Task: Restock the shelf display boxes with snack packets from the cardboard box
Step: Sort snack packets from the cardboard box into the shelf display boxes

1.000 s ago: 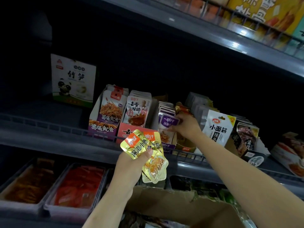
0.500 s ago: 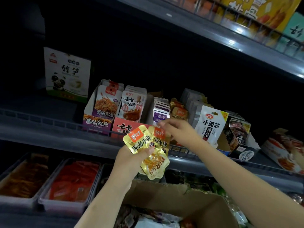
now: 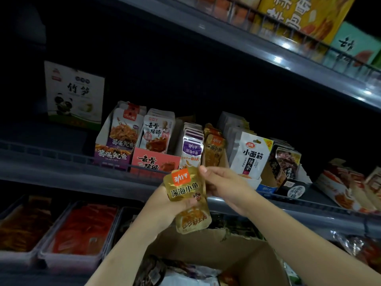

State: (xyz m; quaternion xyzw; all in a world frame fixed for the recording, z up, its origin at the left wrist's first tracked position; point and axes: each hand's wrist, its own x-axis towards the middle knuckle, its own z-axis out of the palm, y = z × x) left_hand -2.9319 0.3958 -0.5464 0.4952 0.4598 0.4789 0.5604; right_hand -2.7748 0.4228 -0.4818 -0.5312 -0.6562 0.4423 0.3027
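My left hand (image 3: pixel 162 205) grips a small stack of gold snack packets (image 3: pixel 186 188) with orange labels, held upright in front of the shelf edge. My right hand (image 3: pixel 223 185) has its fingers curled round the right side of that stack, thumb on the top packet's upper corner. Directly behind, on the middle shelf, a display box holds matching gold packets (image 3: pixel 214 147), next to a row of purple-labelled packets (image 3: pixel 192 150). The open cardboard box (image 3: pixel 208 250) sits below my arms, with packets inside.
More display boxes line the shelf: purple (image 3: pixel 113 155), pink (image 3: pixel 154 162), and white packets (image 3: pixel 252 154) to the right. A panda carton (image 3: pixel 75 93) stands at the back left. Trays of red snacks (image 3: pixel 82 230) fill the lower shelf. A wire rail (image 3: pixel 61 155) edges the shelf.
My right hand has come back from the gold display box on the shelf to the stack in my left hand and taken hold of it.
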